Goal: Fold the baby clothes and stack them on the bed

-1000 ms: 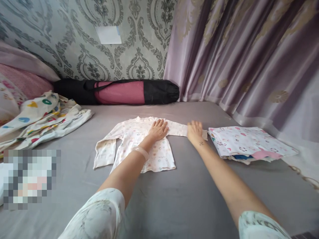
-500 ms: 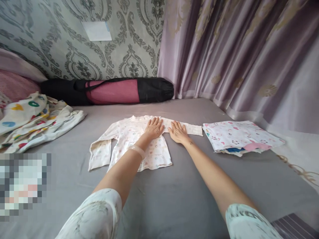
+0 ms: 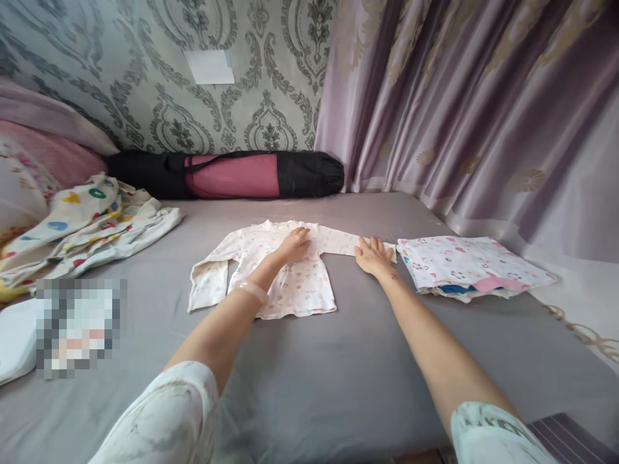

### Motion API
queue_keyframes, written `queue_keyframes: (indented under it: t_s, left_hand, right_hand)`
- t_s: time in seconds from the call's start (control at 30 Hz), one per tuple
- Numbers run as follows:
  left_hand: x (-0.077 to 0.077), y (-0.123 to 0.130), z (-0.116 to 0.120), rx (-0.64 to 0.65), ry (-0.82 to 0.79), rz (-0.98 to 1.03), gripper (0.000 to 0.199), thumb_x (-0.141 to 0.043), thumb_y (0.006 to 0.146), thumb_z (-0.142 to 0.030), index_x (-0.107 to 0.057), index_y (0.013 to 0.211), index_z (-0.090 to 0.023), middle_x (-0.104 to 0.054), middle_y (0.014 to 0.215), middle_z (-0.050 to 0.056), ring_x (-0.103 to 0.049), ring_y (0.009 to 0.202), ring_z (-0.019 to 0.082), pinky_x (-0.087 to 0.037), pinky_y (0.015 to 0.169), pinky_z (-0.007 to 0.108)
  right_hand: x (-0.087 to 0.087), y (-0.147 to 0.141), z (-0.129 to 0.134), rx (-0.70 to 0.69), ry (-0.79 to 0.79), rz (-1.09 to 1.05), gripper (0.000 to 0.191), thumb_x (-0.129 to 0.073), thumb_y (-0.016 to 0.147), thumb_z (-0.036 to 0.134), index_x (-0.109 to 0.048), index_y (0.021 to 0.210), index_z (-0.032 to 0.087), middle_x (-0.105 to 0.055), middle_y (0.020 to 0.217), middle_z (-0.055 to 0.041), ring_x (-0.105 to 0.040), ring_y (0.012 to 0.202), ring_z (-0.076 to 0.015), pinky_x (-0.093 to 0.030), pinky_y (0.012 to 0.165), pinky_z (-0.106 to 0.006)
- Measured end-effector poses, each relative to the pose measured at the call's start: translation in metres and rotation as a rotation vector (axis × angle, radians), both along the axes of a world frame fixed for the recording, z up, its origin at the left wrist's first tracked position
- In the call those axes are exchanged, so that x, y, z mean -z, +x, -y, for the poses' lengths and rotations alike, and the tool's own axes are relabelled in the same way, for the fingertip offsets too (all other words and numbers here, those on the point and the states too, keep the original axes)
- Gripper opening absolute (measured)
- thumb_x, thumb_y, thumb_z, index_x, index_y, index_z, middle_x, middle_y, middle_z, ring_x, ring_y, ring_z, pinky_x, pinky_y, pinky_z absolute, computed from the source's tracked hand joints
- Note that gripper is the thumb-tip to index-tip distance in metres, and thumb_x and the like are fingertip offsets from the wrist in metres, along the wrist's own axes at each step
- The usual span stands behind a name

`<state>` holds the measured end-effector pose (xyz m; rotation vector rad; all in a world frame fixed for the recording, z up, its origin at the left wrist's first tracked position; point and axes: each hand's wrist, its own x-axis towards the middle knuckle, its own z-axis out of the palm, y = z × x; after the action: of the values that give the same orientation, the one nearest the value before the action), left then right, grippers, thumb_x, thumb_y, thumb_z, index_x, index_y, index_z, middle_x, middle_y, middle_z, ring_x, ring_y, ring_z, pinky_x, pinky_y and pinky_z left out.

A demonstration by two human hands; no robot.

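Observation:
A small white long-sleeved shirt (image 3: pixel 307 290) with a pale print lies spread on the grey sheet, its collar facing away from me. Its left sleeve bends down beside the body, while the right one stretches out sideways. My left hand (image 3: pixel 294 245) is over the upper chest of the shirt, fingers stretched out; whether the palm touches the cloth I cannot tell. Near the cuff of the outstretched sleeve, my right hand (image 3: pixel 374 256) lies flat with its fingers spread, pressing nothing between them.
Right of the cuff sits a stack of folded clothes (image 3: pixel 476 261). A rumpled patterned garment (image 3: pixel 97 219) lies on the left, near a white object (image 3: pixel 22 338) and a blurred patch. A black and pink long bag (image 3: pixel 232 175) rests along the wall; a purple curtain (image 3: pixel 411 96) hangs right.
My right hand has slid right along the sleeve towards its cuff. My left hand stays over the chest, its fingers now less spread. The view has shifted slightly.

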<state>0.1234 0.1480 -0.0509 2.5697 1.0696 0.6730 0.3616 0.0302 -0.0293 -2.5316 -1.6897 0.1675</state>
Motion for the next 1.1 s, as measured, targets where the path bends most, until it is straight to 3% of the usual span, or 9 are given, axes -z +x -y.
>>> queue_keyframes:
  t_s: [0.13, 0.23, 0.37, 0.6, 0.73, 0.87, 0.97, 1.03, 1.1]
  left_hand:
    - [-0.022, -0.026, 0.061, 0.126, 0.056, 0.033, 0.029, -0.047, 0.093, -0.034, -0.062, 0.110, -0.016, -0.065, 0.108, 0.014, -0.062, 0.100, 0.024, -0.049, 0.091, 0.038]
    - [-0.039, -0.023, 0.119, 0.288, 0.008, -0.040, 0.027, -0.054, 0.091, -0.044, -0.065, 0.097, -0.020, -0.066, 0.094, 0.009, -0.062, 0.093, 0.022, -0.049, 0.085, 0.033]
    - [-0.045, -0.010, 0.169, 0.317, -0.066, -0.175, 0.027, -0.064, 0.085, -0.046, -0.063, 0.097, -0.021, -0.064, 0.096, 0.007, -0.061, 0.091, 0.021, -0.049, 0.080, 0.031]
    - [-0.039, -0.005, 0.183, 0.163, -0.045, -0.281, 0.014, -0.056, 0.090, -0.033, -0.059, 0.092, -0.020, -0.064, 0.094, 0.009, -0.061, 0.091, 0.024, -0.050, 0.076, 0.034]
    - [-0.037, 0.000, 0.186, 0.135, 0.018, -0.336, 0.020, -0.045, 0.093, -0.026, -0.062, 0.086, -0.018, -0.065, 0.090, 0.012, -0.062, 0.088, 0.024, -0.051, 0.074, 0.034]
    - [-0.031, 0.001, 0.184, 0.102, -0.052, -0.208, 0.019, -0.047, 0.089, -0.020, -0.064, 0.080, -0.020, -0.066, 0.085, 0.008, -0.063, 0.081, 0.020, -0.050, 0.072, 0.030]
    - [-0.031, -0.003, 0.181, 0.148, -0.141, -0.078, 0.014, -0.051, 0.085, -0.018, -0.064, 0.081, -0.021, -0.066, 0.084, 0.005, -0.062, 0.078, 0.017, -0.050, 0.072, 0.027]
    - [-0.033, -0.005, 0.181, 0.213, -0.137, -0.059, 0.015, -0.052, 0.088, -0.023, -0.064, 0.081, -0.021, -0.066, 0.083, 0.005, -0.062, 0.081, 0.017, -0.050, 0.076, 0.028]
    - [-0.034, -0.005, 0.183, 0.194, -0.095, -0.070, 0.023, -0.047, 0.092, -0.032, -0.064, 0.082, -0.021, -0.067, 0.089, 0.008, -0.063, 0.087, 0.020, -0.049, 0.081, 0.033]
  right_hand:
    - [-0.005, -0.021, -0.003, -0.314, 0.278, 0.053, 0.039, -0.040, 0.096, 0.029, -0.057, 0.128, 0.016, -0.051, 0.138, -0.0149, -0.042, 0.127, -0.0277, -0.021, 0.108, -0.044]
    - [-0.008, -0.042, -0.010, -0.557, 0.294, -0.024, 0.025, -0.046, 0.095, 0.026, -0.067, 0.108, 0.020, -0.064, 0.116, -0.0102, -0.051, 0.111, -0.0242, -0.029, 0.098, -0.037]
    - [-0.009, -0.056, -0.019, -0.689, 0.283, 0.000, 0.020, -0.049, 0.094, 0.021, -0.069, 0.097, 0.020, -0.066, 0.105, -0.0079, -0.052, 0.103, -0.0224, -0.028, 0.092, -0.035]
    - [-0.011, -0.048, -0.025, -0.876, 0.275, 0.166, 0.029, -0.040, 0.096, 0.015, -0.069, 0.097, 0.018, -0.066, 0.099, -0.0082, -0.053, 0.096, -0.0202, -0.024, 0.095, -0.033]
    - [-0.016, -0.044, -0.030, -0.937, 0.252, 0.273, 0.031, -0.038, 0.095, 0.010, -0.068, 0.098, 0.017, -0.065, 0.097, -0.0091, -0.051, 0.094, -0.0206, -0.025, 0.094, -0.033]
    - [-0.020, -0.041, -0.035, -0.963, 0.228, 0.352, 0.031, -0.038, 0.095, 0.012, -0.068, 0.099, 0.019, -0.065, 0.095, -0.0092, -0.050, 0.093, -0.0220, -0.025, 0.094, -0.035]
    - [-0.020, -0.037, -0.038, -0.972, 0.213, 0.356, 0.031, -0.038, 0.096, 0.015, -0.069, 0.098, 0.019, -0.064, 0.096, -0.0096, -0.051, 0.094, -0.0222, -0.026, 0.093, -0.035]
    - [-0.020, -0.037, -0.038, -0.958, 0.202, 0.334, 0.031, -0.038, 0.096, 0.014, -0.069, 0.097, 0.019, -0.065, 0.097, -0.0098, -0.052, 0.096, -0.0222, -0.027, 0.093, -0.035]
    - [-0.021, -0.040, -0.036, -0.906, 0.181, 0.298, 0.032, -0.039, 0.094, 0.012, -0.070, 0.096, 0.018, -0.066, 0.100, -0.0104, -0.053, 0.098, -0.0224, -0.027, 0.094, -0.036]
